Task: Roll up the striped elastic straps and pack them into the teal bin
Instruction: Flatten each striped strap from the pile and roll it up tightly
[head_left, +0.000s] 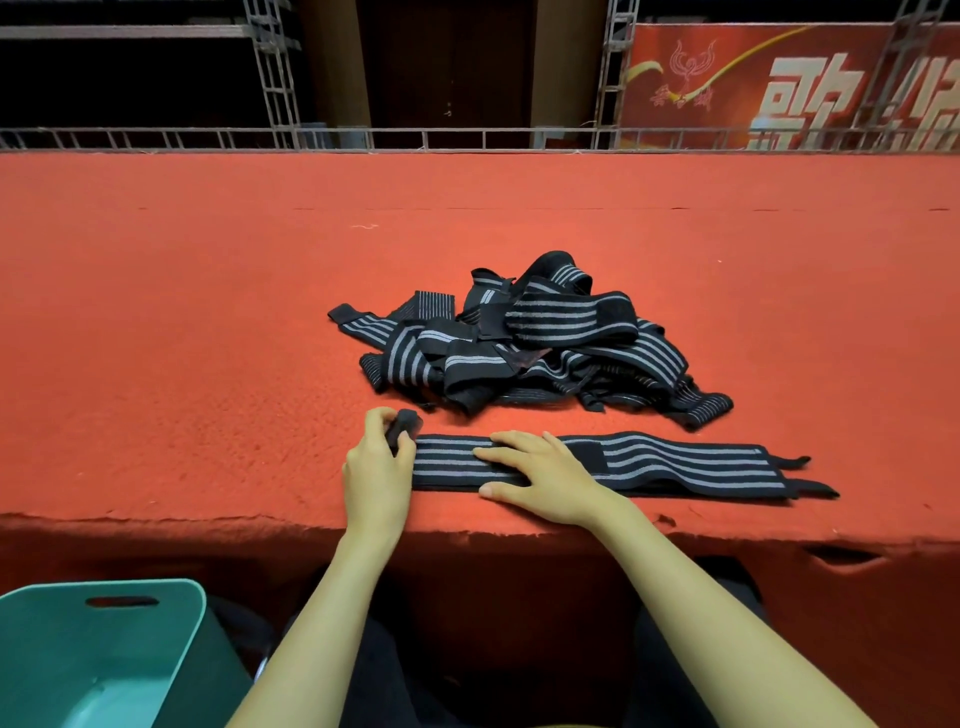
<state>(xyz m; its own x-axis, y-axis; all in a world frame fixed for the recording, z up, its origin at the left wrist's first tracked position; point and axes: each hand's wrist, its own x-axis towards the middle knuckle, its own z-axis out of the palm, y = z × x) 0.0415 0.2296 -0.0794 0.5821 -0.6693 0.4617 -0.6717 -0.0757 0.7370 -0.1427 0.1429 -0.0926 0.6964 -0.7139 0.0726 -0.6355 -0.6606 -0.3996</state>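
A black strap with grey stripes (691, 462) lies stretched flat near the front edge of the red carpeted platform. My left hand (376, 467) grips its left end, which is curled into a small black roll (402, 423). My right hand (540, 475) lies flat on the strap just right of that roll, fingers straight and pressing it down. Behind them sits a tangled pile of several more striped straps (535, 343). The teal bin (150, 613) stands at the bottom left, below the platform, and nothing shows on the visible part of its inside.
The red carpeted platform (182, 338) stretches wide to left and right of the pile, with a frayed front edge. A metal truss rail (467, 139) runs along its far side, with a red banner behind at right. My dark-clothed legs are below the edge.
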